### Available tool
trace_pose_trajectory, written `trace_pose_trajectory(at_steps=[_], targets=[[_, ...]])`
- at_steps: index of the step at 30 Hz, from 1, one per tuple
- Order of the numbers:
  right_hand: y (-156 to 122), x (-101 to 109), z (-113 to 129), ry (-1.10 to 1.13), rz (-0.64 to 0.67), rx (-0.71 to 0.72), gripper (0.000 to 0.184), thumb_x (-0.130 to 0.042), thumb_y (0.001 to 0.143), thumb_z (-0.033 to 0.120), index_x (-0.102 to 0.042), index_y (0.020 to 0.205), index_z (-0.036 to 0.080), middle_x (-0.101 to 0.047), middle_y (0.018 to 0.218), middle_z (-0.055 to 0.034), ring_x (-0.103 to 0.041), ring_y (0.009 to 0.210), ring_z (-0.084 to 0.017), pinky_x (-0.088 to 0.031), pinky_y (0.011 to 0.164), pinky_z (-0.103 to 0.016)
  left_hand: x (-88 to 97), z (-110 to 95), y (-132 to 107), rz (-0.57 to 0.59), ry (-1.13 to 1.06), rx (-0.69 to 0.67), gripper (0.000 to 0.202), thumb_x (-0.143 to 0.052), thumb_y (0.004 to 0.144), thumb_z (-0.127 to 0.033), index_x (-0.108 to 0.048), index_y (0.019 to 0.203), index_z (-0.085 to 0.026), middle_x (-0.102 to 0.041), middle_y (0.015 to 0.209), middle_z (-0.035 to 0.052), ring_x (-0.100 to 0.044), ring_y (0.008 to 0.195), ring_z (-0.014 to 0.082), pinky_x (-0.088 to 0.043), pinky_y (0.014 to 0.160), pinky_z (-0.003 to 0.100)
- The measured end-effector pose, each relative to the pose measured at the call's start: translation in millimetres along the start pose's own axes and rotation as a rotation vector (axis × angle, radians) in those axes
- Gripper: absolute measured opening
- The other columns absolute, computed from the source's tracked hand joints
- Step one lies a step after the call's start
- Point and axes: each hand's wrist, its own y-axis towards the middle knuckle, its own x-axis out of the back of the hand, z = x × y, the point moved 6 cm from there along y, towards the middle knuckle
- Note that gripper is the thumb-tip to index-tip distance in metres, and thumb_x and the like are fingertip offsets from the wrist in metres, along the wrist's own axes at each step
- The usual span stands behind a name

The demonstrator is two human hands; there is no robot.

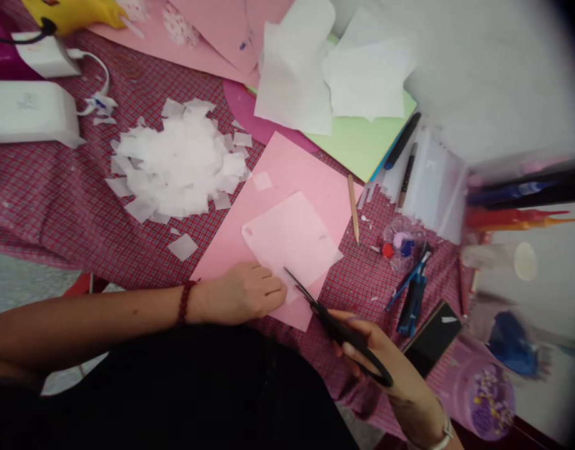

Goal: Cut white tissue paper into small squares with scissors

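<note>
My right hand (362, 344) grips black-handled scissors (337, 325), their blades parted slightly and pointing up-left over the lower edge of a pink sheet (278, 156). On that sheet lies a thin, whitish square of paper (292, 234). My left hand (245, 292) rests at the sheet's lower left, fingers curled, knuckles near the blade tips. Whatever those fingers may pinch is hidden. A small pale scrap of paper (292, 294) shows between the left fingers and the scissors. Left of the sheet is a heap of small white paper pieces (179, 162).
White papers (294, 69) overlap a green sheet (357, 147) at the back. A pencil (354, 209) lies right of the pink sheet. Farther right are paint pots (402, 244), a dark phone (432, 340) and a pink cup (479, 394). A white box-shaped device (32, 112) sits left.
</note>
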Motion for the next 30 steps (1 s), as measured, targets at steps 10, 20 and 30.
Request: trace_pose_trajectory(at_steps=[10,20,30], targets=[[-3.3,-8.2,25.9,-0.036,0.133,0.094,0.062,-0.068,0.081,0.057,-0.055,0.133,0.025,-0.059,0.094,-0.005,-0.055,0.081,-0.017,-0.047,0.062,-0.026,4.4,0.2,0.1,0.001,-0.042,-0.001,0.019,-0.05,0.092,-0.013,-0.062,0.078,-0.016,-0.065,0.072,0.0018,-0.054,0.063,0.0154,-0.042,0.058,0.03],[13.7,-19.3,52.8,-0.06,0.151,0.052,0.057,-0.067,0.081,0.059,-0.058,0.128,0.027,-0.057,0.09,-0.0028,-0.052,0.076,-0.017,-0.044,0.067,-0.028,3.9,-0.8,-1.3,-0.04,-0.095,-0.024,0.019,-0.051,0.092,-0.015,-0.063,0.077,-0.016,-0.062,0.069,0.0016,-0.053,0.061,0.0148,-0.04,0.055,0.031],[14.4,-26.7,65.0,-0.09,0.056,0.074,0.047,-0.068,0.082,0.055,-0.063,0.124,0.035,-0.063,0.095,-0.0029,-0.056,0.084,-0.019,-0.047,0.077,-0.03,10.0,-0.8,1.7,-0.096,-0.101,-0.013,0.018,-0.054,0.09,-0.016,-0.063,0.075,-0.016,-0.061,0.066,0.0014,-0.053,0.057,0.0147,-0.038,0.051,0.03]])
